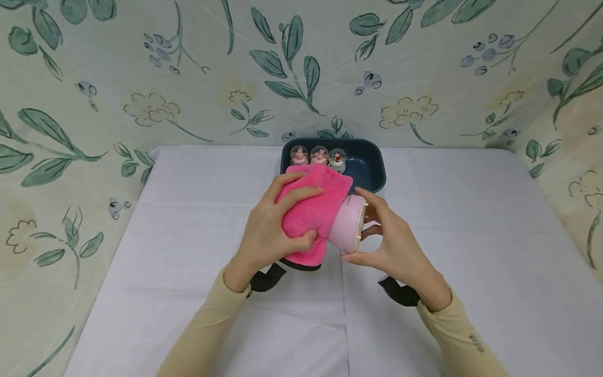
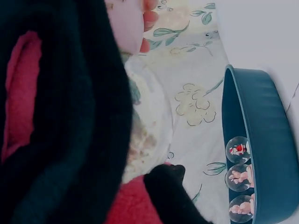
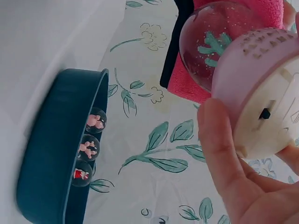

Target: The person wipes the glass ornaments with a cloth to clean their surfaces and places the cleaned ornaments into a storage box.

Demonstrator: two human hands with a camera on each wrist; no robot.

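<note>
A snow globe with a pale pink base is held tilted over the table, its base toward the right. My right hand grips the base by its edge, thumb on the near side and fingers on the far side. Around the glass dome, my left hand holds a fluffy pink cloth with dark edging. Glitter and a green shape show inside the dome in the right wrist view. A small black switch sits on the cream underside. In the left wrist view the cloth hides much of the globe.
Behind the hands stands a dark blue tray on the white-covered table. Three small snow globes stand in a row at its left side, two with pink figures and one with a red-and-white figure. Floral fabric hangs behind.
</note>
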